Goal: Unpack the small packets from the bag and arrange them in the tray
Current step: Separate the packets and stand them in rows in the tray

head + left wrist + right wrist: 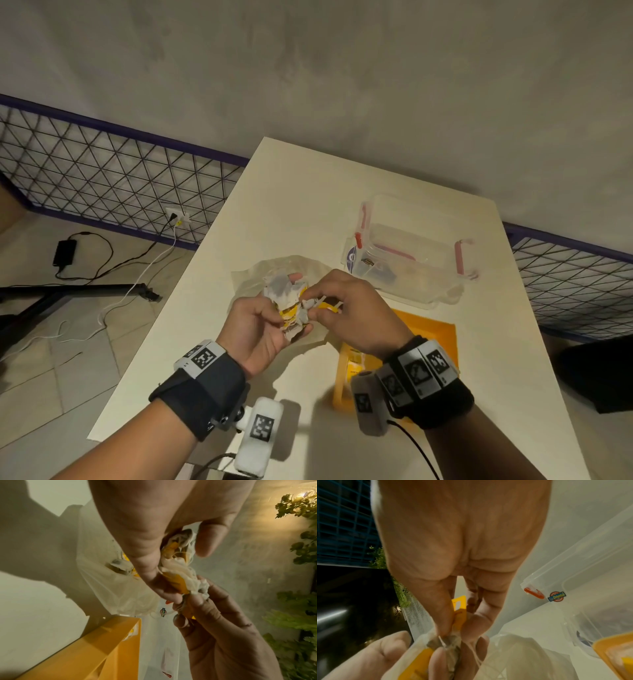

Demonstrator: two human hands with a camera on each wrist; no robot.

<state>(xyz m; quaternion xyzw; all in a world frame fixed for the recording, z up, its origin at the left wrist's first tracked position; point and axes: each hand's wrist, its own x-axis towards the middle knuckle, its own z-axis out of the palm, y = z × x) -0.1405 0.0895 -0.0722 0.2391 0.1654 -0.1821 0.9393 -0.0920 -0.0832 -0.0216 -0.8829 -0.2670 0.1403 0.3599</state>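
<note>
My left hand (270, 325) holds a tangled bundle of small white tea-bag packets (283, 292) with yellow tags and strings, just above the table. My right hand (320, 303) pinches one packet's yellow tag (459, 613) and string at the bundle's right side. In the left wrist view the bundle (178, 566) sits between my left thumb and fingers, with the right hand (214, 622) below it. The crumpled clear plastic bag (270, 270) lies on the table behind both hands, with more packets (118, 566) inside. The orange tray (431, 330) lies under my right wrist.
A clear plastic storage box (411, 253) with red clips stands at the back right of the white table (308, 198). The table's left edge is close to my left forearm. Cables and a wire fence are on the floor to the left.
</note>
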